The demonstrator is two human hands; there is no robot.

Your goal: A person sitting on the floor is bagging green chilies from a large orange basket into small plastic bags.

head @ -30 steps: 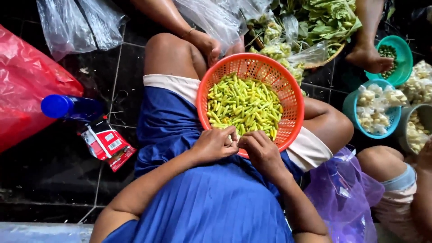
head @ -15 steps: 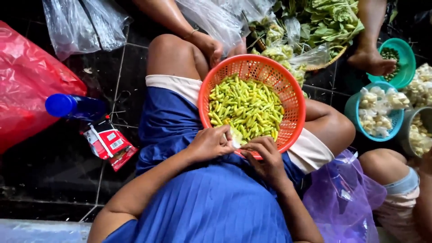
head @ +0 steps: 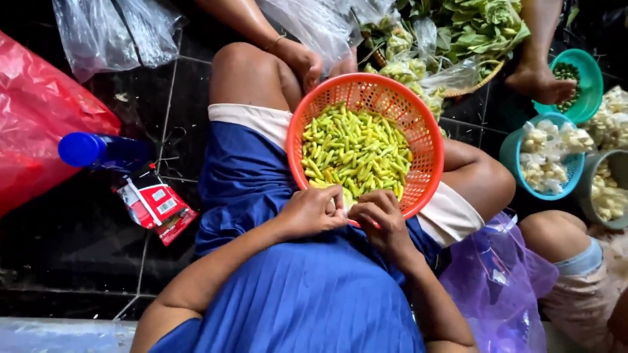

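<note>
We see the orange basket [head: 418,140] of green chillies [head: 353,153] resting on the lap, its near rim right at the fingertips of our left hand [head: 314,212] and right hand [head: 383,219]. Both hands curl inward with fingers bunched; whether they pinch a chilli we cannot tell. A red-and-white packet [head: 157,206] lies on the dark floor to the left, just below a blue-capped bottle [head: 98,150].

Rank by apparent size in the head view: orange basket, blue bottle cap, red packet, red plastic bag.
1. orange basket and red plastic bag: unsure, the bag runs off frame.
2. red packet
3. blue bottle cap
</note>
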